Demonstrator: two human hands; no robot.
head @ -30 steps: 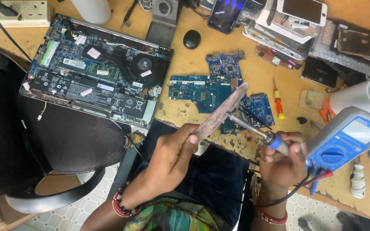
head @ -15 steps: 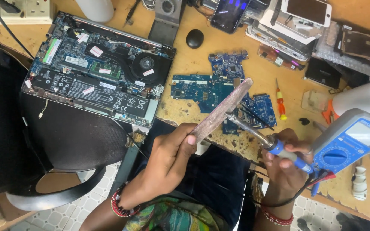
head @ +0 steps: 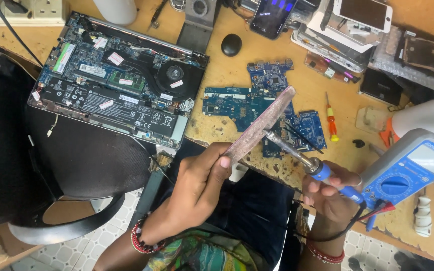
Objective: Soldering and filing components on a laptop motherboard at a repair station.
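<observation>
My left hand [head: 197,185] grips a long flat rusty metal file [head: 262,123] and holds it up at a slant over the bench edge. My right hand [head: 330,193] holds a blue-handled soldering iron [head: 310,163]; its metal tip rests against the file's side. Behind them a blue circuit board [head: 242,105] lies on the wooden bench. An opened laptop [head: 116,83] with its fan and inner boards showing lies at the left.
A blue and grey multimeter [head: 410,168] stands at the right with its leads by my right wrist. A small red-and-yellow screwdriver [head: 331,118], a black round cap [head: 231,44], phones [head: 362,12] and loose parts lie behind. A black chair [head: 51,170] stands at the left.
The file and the soldering iron tip stay together and have shifted slightly; both hands keep their grip. The view has drifted a little.
</observation>
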